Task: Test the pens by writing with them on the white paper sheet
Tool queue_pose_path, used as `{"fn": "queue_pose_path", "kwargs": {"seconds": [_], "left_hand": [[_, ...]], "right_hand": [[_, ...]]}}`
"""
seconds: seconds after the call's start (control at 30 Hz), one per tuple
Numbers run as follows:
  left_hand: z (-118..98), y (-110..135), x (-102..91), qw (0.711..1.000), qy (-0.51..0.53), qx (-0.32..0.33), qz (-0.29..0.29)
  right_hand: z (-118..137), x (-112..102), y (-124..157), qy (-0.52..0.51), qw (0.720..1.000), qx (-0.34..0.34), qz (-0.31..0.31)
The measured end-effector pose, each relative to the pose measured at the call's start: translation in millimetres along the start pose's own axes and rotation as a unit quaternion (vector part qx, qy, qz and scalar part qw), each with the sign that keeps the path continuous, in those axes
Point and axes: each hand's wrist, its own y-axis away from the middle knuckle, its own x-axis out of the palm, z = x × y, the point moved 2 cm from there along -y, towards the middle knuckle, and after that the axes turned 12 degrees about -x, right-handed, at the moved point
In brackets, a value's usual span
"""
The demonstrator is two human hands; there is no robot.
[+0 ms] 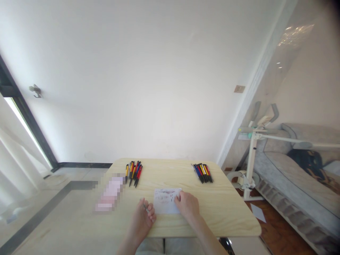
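A small white sheet of paper with red scribbles lies on the light wooden table. My right hand rests on its right edge with the fingers curled, holding it down. My left hand lies just left of the sheet, its fingers closed on a thin grey pen. Further back on the table are two bunches of coloured pens, a left bunch of pens and a right bunch of pens.
A blurred pinkish patch covers something at the table's left edge. To the right stand a white floor lamp and a grey sofa with dark things on it. A paper sheet lies on the floor.
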Motion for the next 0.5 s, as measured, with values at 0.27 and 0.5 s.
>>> {"fn": "queue_pose_path", "kwargs": {"seconds": [0.27, 0.5], "left_hand": [[0.5, 0.9, 1.2, 1.000, -0.003, 0.002, -0.002], [0.3, 1.0, 1.3, 1.000, -0.001, 0.002, 0.003]], "right_hand": [[1.2, 0.8, -0.3, -0.002, 1.000, 0.002, -0.003], [-1.2, 2.3, 1.0, 0.000, 1.000, -0.008, -0.016]]}}
